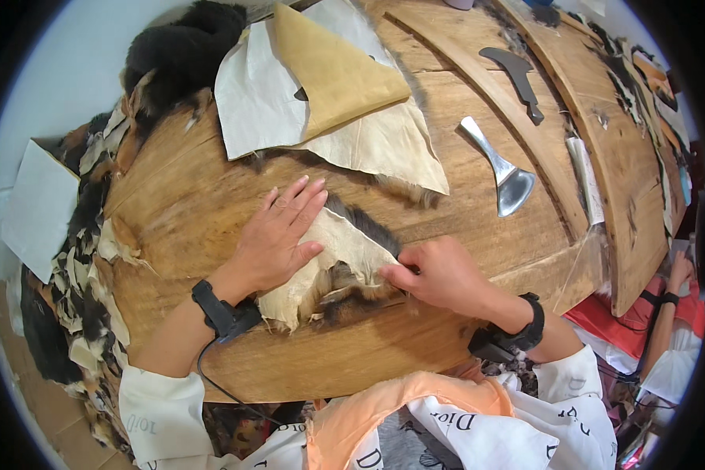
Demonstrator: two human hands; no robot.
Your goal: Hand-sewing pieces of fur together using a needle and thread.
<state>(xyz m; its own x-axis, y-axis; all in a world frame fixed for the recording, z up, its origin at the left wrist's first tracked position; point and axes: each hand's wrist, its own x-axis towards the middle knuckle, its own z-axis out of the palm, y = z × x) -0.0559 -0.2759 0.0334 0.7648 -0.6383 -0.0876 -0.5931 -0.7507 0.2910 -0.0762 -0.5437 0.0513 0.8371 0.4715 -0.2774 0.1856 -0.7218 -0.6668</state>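
A small piece of fur pelt (338, 244) lies skin side up on the wooden table, with dark fur showing along its edges. My left hand (278, 235) rests flat on its upper left part, fingers stretched out. At the pelt's right corner, my right hand (437, 274) pinches the edge between thumb and curled fingers. Above my hands sits a larger cream hide (384, 153), fur side down, with a tan paper pattern (329, 74) and a white sheet (247, 102) on it. Both of my wrists carry black straps with small devices.
A metal scraper with a broad blade (500, 168) and a dark hooked blade (517, 78) lie to the right, near long wooden strips (493, 102). Black fur (184, 51) and heaped scraps (78, 290) line the left edge. Another person's hand (680, 270) shows at far right.
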